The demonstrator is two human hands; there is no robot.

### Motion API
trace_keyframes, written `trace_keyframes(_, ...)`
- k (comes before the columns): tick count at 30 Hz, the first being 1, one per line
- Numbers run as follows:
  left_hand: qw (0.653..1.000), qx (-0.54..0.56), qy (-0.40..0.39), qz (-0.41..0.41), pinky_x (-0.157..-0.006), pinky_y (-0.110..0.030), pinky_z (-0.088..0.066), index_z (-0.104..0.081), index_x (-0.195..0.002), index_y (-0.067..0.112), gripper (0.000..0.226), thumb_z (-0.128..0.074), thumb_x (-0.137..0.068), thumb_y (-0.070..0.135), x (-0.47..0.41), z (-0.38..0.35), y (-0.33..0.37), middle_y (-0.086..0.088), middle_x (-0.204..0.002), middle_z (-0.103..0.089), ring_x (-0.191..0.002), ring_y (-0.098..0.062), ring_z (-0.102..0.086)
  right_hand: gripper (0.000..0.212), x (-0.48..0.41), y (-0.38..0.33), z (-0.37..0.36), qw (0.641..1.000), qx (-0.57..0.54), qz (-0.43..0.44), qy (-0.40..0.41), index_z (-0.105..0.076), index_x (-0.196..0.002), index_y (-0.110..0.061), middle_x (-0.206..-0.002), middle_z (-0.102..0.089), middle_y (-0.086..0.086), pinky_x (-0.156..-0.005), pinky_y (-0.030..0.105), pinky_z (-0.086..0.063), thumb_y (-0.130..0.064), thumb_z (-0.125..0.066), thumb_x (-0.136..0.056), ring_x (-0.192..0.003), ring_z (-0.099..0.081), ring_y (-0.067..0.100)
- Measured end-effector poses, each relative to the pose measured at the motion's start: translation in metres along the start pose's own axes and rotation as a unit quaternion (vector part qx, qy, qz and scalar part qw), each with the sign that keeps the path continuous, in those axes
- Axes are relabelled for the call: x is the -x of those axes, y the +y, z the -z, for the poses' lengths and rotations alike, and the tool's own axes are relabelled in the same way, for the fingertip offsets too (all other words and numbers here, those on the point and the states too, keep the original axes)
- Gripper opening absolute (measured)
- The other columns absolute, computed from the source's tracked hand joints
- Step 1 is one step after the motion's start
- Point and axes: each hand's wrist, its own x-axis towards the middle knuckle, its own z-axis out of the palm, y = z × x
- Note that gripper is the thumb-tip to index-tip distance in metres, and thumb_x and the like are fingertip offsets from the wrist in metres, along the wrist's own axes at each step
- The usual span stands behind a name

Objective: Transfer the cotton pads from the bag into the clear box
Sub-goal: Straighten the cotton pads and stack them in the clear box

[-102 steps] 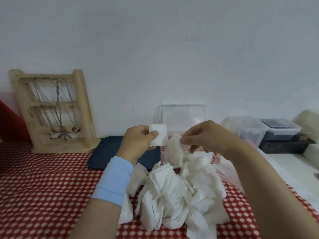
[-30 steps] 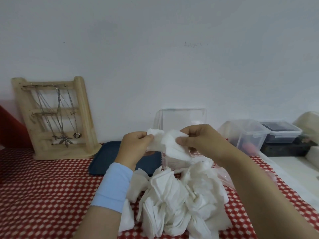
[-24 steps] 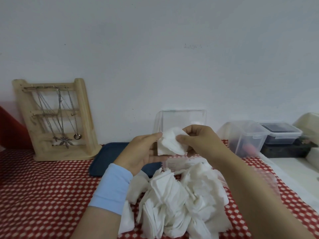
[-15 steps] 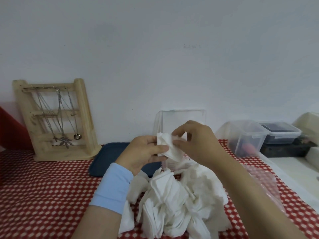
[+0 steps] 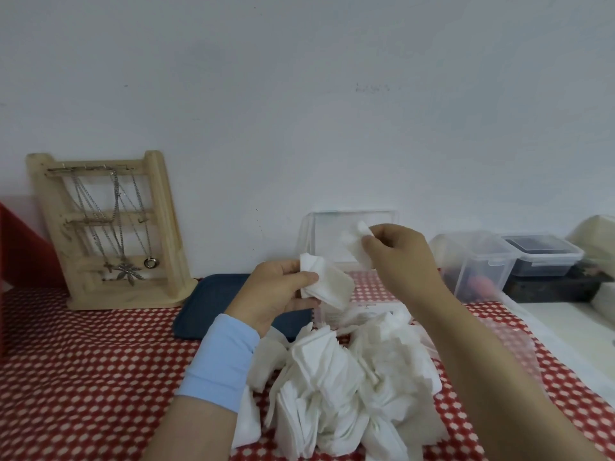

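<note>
— As I read the view from the left, I pass the wooden necklace stand (image 5: 109,227) and the blue tray (image 5: 213,304). What comes next?

— My left hand (image 5: 276,294). Thumb and fingers pinch a small stack of pads (image 5: 327,286) by one edge. I judge it is a collecting stack, kept squared so it can go in as one.

— And the rest of the cotton pads?

— Most lie in a loose pile (image 5: 339,384) on the table (image 5: 83,361), just below both hands. They are out of the bag and not yet in the clear box (image 5: 329,227). The box stands behind the pile with its lid tipped up toward the wall, which leaves the mouth free. I cannot tell what is inside it.

— Your right hand?

— The right hand (image 5: 399,261) is raised in front of that lid, fingertips nipping a single pad (image 5: 354,237). I think I hold it high to shake it apart from its neighbours. It could join the stack or drop straight in.

— The bag?

— The bag (image 5: 511,342) lies crumpled to the right of the pile and looks emptied.
</note>
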Motion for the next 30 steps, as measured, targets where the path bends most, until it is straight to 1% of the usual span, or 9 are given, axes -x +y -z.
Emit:
trace_keyframes(3, 1.000, 0.010, -0.004, -0.009, -0.077, -0.032, -0.062, -0.072, -0.113, 0.003, 0.019, -0.065, -0.096, 0.006, 0.001, -0.002, 0.001, -0.012, -0.107, -0.077, -0.098, -0.024, -0.076, 0.019, 0.007, -0.014, -0.002, 0.984, -0.148, -0.056, -0.085, -0.070, -0.110, -0.016, -0.079, -0.074, 0.002, -0.048, 0.025, -0.045, -0.009, -0.060, -0.095, -0.051, -0.064, 0.011)
trace_keyframes(6, 0.999, 0.002, -0.035, -0.028, -0.085, -0.035, -0.061, -0.073, -0.112, 0.003, 0.019, -0.066, -0.096, 0.009, 0.005, -0.005, 0.003, -0.013, -0.107, -0.078, -0.101, -0.024, -0.075, 0.031, 0.014, -0.010, -0.012, 0.976, -0.115, -0.103, -0.154, -0.063, -0.124, -0.015, -0.081, -0.077, 0.009, -0.048, 0.030, -0.046, -0.014, -0.064, -0.093, -0.052, -0.067, 0.016)
trace_keyframes(12, 0.999, -0.003, -0.037, -0.034, -0.089, -0.036, -0.061, -0.073, -0.114, 0.005, 0.020, -0.067, -0.095, 0.006, 0.005, -0.009, 0.001, -0.012, -0.105, -0.078, -0.101, -0.023, -0.075, 0.011, 0.008, 0.001, -0.014, 0.994, 0.039, -0.056, -0.083, -0.074, -0.092, -0.024, -0.071, -0.075, -0.006, -0.047, 0.020, -0.047, -0.025, -0.070, -0.082, -0.048, -0.062, 0.001)
trace_keyframes(14, 0.999, 0.005, -0.029, -0.031, -0.087, -0.035, -0.061, -0.073, -0.114, 0.004, 0.020, -0.065, -0.095, 0.004, 0.004, -0.009, 0.000, -0.012, -0.105, -0.078, -0.101, -0.023, -0.075, 0.011, 0.009, -0.001, -0.014, 0.994, 0.082, -0.026, -0.067, -0.073, -0.089, -0.023, -0.072, -0.074, -0.005, -0.047, 0.018, -0.048, -0.022, -0.063, -0.087, -0.056, -0.067, 0.005)
trace_keyframes(17, 0.999, 0.008, -0.024, -0.028, -0.084, -0.033, -0.062, -0.073, -0.112, 0.003, 0.019, -0.066, -0.094, 0.003, 0.004, -0.011, 0.000, -0.012, -0.104, -0.078, -0.100, -0.023, -0.075, 0.024, 0.008, 0.001, -0.015, 0.989, 0.139, 0.001, -0.057, -0.072, -0.087, -0.016, -0.077, -0.072, 0.000, -0.053, 0.028, -0.053, -0.020, -0.050, -0.095, -0.066, -0.071, 0.019)
trace_keyframes(19, 0.999, 0.018, -0.016, -0.026, -0.079, -0.031, -0.063, -0.073, -0.111, 0.002, 0.018, -0.066, -0.094, 0.002, 0.003, -0.012, 0.000, -0.013, -0.104, -0.078, -0.099, -0.024, -0.076, 0.025, 0.006, 0.002, -0.012, 0.986, 0.152, 0.010, -0.073, -0.072, -0.093, -0.012, -0.080, -0.071, 0.000, -0.055, 0.029, -0.052, -0.020, -0.049, -0.100, -0.062, -0.068, 0.018)
trace_keyframes(22, 0.999, 0.044, -0.013, -0.024, -0.075, -0.031, -0.063, -0.072, -0.110, 0.001, 0.017, -0.064, -0.095, -0.001, 0.002, -0.011, 0.000, -0.015, -0.105, -0.078, -0.098, -0.025, -0.076, 0.012, 0.005, 0.002, -0.003, 0.984, 0.109, -0.008, -0.142, -0.069, -0.107, -0.018, -0.062, -0.067, -0.010, -0.042, 0.013, -0.039, -0.022, -0.061, -0.100, -0.041, -0.059, 0.009)
trace_keyframes(25, 0.997, 0.073, -0.007, -0.016, -0.078, -0.033, -0.064, -0.072, -0.110, 0.000, 0.017, -0.064, -0.095, -0.001, 0.001, -0.009, 0.000, -0.014, -0.106, -0.078, -0.099, -0.025, -0.076, 0.006, 0.003, -0.001, 0.007, 0.988, 0.078, -0.018, -0.132, -0.071, -0.097, -0.017, -0.051, -0.066, -0.009, -0.037, 0.012, -0.036, -0.022, -0.070, -0.095, -0.039, -0.060, 0.008)
trace_keyframes(30, 0.996, 0.082, -0.024, -0.021, -0.081, -0.033, -0.063, -0.071, -0.113, 0.001, 0.018, -0.062, -0.097, 0.002, 0.001, -0.011, 0.000, -0.013, -0.109, -0.077, -0.102, -0.024, -0.075, 0.016, 0.005, -0.010, 0.003, 0.990, -0.104, -0.053, -0.086, -0.075, -0.082, -0.011, -0.080, -0.077, -0.001, -0.063, 0.021, -0.053, -0.027, -0.077, -0.088, -0.069, -0.070, 0.010)
